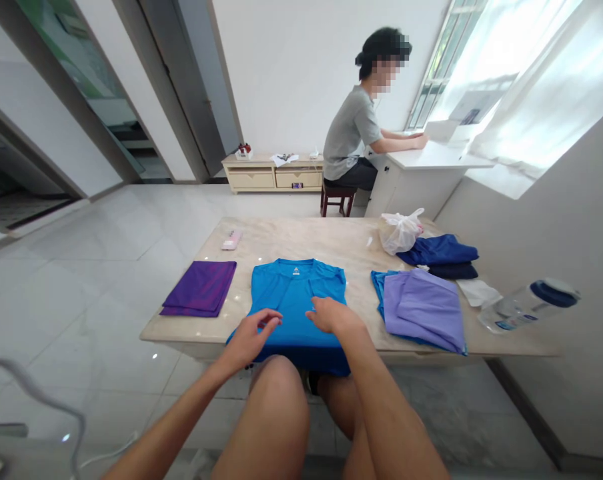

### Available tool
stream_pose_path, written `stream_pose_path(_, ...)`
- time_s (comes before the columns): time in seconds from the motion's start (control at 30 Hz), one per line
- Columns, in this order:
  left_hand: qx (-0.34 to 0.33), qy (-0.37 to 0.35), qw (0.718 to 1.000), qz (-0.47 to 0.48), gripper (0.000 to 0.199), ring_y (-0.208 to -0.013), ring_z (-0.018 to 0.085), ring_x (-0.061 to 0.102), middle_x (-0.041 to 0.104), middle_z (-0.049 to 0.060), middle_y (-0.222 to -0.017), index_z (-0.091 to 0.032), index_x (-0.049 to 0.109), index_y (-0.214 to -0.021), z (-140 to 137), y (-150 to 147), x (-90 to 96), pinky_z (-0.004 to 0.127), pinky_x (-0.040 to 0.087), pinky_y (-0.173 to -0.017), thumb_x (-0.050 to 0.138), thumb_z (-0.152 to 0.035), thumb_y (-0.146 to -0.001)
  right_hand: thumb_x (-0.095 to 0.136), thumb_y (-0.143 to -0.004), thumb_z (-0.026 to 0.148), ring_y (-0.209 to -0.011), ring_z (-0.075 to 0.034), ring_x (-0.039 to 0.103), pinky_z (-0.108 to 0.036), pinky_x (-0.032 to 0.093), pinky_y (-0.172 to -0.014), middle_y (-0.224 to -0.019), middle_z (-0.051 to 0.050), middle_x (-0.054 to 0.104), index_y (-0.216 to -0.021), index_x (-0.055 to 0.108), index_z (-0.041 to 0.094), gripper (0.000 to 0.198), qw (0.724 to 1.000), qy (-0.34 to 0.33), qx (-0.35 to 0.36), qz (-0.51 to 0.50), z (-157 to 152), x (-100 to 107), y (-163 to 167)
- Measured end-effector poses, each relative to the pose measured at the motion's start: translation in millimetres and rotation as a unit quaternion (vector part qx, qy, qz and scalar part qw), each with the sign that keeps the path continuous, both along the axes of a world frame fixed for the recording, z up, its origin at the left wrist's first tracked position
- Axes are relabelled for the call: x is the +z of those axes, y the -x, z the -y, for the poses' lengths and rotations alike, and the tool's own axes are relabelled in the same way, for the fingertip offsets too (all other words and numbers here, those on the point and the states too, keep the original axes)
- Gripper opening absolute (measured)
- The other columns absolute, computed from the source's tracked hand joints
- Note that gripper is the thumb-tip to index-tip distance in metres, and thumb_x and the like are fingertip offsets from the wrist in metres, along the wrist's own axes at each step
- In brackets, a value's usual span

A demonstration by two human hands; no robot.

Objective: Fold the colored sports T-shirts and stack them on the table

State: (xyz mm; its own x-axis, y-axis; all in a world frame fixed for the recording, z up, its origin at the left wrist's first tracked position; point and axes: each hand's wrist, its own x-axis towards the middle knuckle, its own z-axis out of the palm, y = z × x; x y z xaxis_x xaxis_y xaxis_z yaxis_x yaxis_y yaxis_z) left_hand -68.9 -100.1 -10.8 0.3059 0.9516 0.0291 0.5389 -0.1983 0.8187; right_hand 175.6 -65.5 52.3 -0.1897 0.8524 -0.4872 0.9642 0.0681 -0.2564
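Both hands over a blue shirt (perhaps touching) — folded purple cloth at left.

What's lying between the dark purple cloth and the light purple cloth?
In the head view, a blue shirt lies there, plus blue fabric peeking from under the light purple cloth.

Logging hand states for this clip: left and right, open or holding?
Left hand: open, over the blue shirt, nothing gripped.
Right hand: open, over the shirt too, nothing gripped.
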Motion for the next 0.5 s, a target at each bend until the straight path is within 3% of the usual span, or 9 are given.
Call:
stream_pose_path(0.1,-0.036,0.006,0.999,0.016,0.036,-0.114,0.025,0.075,0.082,0.007,-0.119,-0.027,0.08,-0.112,86,-9,32.7,0.038,0.058,-0.105,0.049,-0.046,-0.109,0.055,-0.111,0.039,-0.142,-0.031,0.065,-0.036,0.053,-0.109,-0.155,-0.019,0.066,-0.155,0.063,0.014,0.051,1.0,0.009,0.001,0.022,2,8,2)
stream_pose_path(0.2,-0.023,-0.079,0.996,-0.044,0.029,-0.128,0.029,0.069,0.077,0.01,-0.13,-0.026,0.079,-0.116,127,-16,50.6,0.045,0.052,-0.116,0.055,-0.039,-0.106,0.057,-0.11,0.034,-0.139,-0.033,0.067,-0.037,0.054,-0.106,-0.149,-0.023,0.069,-0.145,0.071,0.01,0.045,0.998,0.007,-0.02,0.058,28,27,12)
stream_pose_path(0.37,0.008,-0.094,0.989,-0.111,0.03,-0.117,0.027,0.071,0.078,0.011,-0.121,-0.022,0.077,-0.111,123,-5,57.4,0.043,0.055,-0.108,0.049,-0.033,-0.107,0.044,-0.115,0.041,-0.124,-0.034,0.075,-0.036,0.055,-0.098,-0.132,-0.026,0.076,-0.13,0.077,0.009,0.048,0.986,-0.13,-0.065,0.086,123,43,25)
stream_pose_path(0.5,0.033,-0.083,0.986,-0.14,0.032,-0.122,0.029,0.071,0.078,0.012,-0.128,-0.02,0.076,-0.119,115,11,57.7,0.044,0.053,-0.111,0.05,-0.032,-0.105,0.046,-0.115,0.042,-0.121,-0.029,0.075,-0.032,0.053,-0.098,-0.125,-0.023,0.078,-0.121,0.078,0.012,0.045,0.98,-0.156,-0.086,0.085,180,33,34)
